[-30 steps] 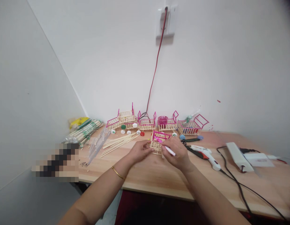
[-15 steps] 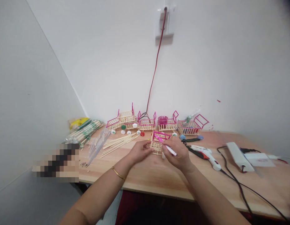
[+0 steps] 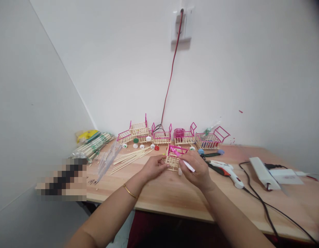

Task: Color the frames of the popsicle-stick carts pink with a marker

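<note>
My left hand (image 3: pixel 155 167) has its fingers closed on the left side of a small stick cart (image 3: pixel 172 162). The cart is a pale wooden lattice with a bright pink frame (image 3: pixel 180 149) at its far side. In my right hand (image 3: pixel 197 168) is a slim paintbrush (image 3: pixel 187 165) with a white handle and a pink end, slanting up to the left. That pink end lies against or just over the pink frame; exact contact is hard to tell. A small whitish piece (image 3: pixel 180 171) shows under the cart, partly hidden by my right hand.
Several similar carts (image 3: pixel 161 138) with bottle-cap wheels line the wall, one bearing a pink cup (image 3: pixel 179 132). Loose sticks (image 3: pixel 133 158) and bagged sticks (image 3: pixel 94 146) lie left. A glue gun (image 3: pixel 235 177), pliers (image 3: pixel 217 167), power strip (image 3: pixel 264 174) and cables occupy the right.
My right hand and the paintbrush have shifted very slightly. The left hand and the cart it grips look unmoved.
</note>
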Action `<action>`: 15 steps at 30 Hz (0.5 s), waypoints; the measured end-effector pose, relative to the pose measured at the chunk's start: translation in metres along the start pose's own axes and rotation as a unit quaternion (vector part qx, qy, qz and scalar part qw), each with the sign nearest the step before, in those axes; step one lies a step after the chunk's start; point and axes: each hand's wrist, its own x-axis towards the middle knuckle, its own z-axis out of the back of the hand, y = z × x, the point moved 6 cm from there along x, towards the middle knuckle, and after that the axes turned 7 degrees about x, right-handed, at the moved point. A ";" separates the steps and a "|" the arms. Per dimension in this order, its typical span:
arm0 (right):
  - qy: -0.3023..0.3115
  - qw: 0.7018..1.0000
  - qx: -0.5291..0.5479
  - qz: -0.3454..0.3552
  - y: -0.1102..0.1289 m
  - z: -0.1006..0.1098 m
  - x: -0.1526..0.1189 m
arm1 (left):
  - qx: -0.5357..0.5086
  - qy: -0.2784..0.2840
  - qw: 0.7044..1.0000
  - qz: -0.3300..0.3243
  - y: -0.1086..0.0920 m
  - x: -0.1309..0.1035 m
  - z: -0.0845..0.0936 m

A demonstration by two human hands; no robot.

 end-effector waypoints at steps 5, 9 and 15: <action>0.000 1.000 0.002 0.004 0.000 0.000 0.000 | 0.001 0.005 1.000 -0.004 0.000 0.000 0.000; -0.004 1.000 0.004 -0.002 0.000 0.000 0.001 | 0.006 0.001 1.000 -0.007 0.000 0.000 0.000; 0.003 1.000 0.000 -0.002 -0.001 -0.001 0.000 | 0.007 0.001 1.000 -0.009 -0.001 0.000 0.000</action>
